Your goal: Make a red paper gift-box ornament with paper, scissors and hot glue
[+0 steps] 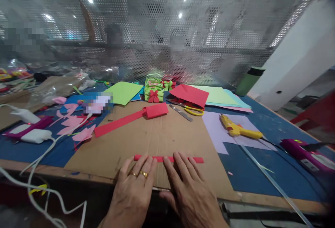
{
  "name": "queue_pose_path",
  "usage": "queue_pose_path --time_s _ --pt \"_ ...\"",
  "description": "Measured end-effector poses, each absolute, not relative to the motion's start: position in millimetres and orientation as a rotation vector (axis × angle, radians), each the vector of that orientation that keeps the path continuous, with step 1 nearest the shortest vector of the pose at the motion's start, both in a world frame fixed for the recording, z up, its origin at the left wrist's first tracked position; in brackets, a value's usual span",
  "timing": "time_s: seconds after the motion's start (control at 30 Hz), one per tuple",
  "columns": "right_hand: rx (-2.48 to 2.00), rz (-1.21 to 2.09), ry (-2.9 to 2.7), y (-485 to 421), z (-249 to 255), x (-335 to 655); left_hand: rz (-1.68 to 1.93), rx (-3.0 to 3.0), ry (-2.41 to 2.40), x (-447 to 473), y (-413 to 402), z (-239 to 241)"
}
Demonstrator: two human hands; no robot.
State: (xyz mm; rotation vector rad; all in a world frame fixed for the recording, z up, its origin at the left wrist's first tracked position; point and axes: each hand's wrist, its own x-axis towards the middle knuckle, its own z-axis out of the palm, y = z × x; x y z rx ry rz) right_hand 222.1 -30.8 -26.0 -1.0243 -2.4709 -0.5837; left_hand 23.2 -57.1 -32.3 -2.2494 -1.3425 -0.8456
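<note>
A narrow red paper strip [196, 160] lies crosswise on the brown cardboard [125, 148], near the table's front edge. My left hand [136, 186], with two gold rings, rests flat with its fingertips on the strip's left part. Beside it my right hand [192, 189] lies flat too, fingers stretched out over the strip's middle and right part. Neither hand grips anything. Farther back on the cardboard lies a longer red strip [119, 123], joined to a folded red piece [157, 111] at its right end.
Scissors [193, 110] and a grey metal blade [180, 112] lie behind. A yellow glue gun [239, 129] rests on lilac paper [214, 130] at right. A green paper basket [154, 90] stands at the back. White cables [56, 140] and purple power strips [309, 156] flank the board.
</note>
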Motion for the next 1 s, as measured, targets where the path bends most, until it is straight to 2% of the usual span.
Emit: queue_pose_path --time_s 0.23,0.73,0.97,1.0 --pt "-1.007 -0.622 -2.449 -27.8 -32.3 225.4 -0.96 -2.21 -1.428 22.4 -59.6 -37.9" --pt "-1.012 -0.61 -2.416 -29.4 -30.3 218.8 -0.688 -2.099 -1.563 -2.3 -65.2 -34.2" --pt "-0.845 -0.788 -2.454 -13.6 -50.0 237.3 -1.032 -2.081 -1.224 31.4 -30.2 -54.2" --pt "-0.833 -0.811 -2.437 -10.4 -55.6 239.1 -0.964 -2.096 -1.22 33.8 -26.0 -58.3"
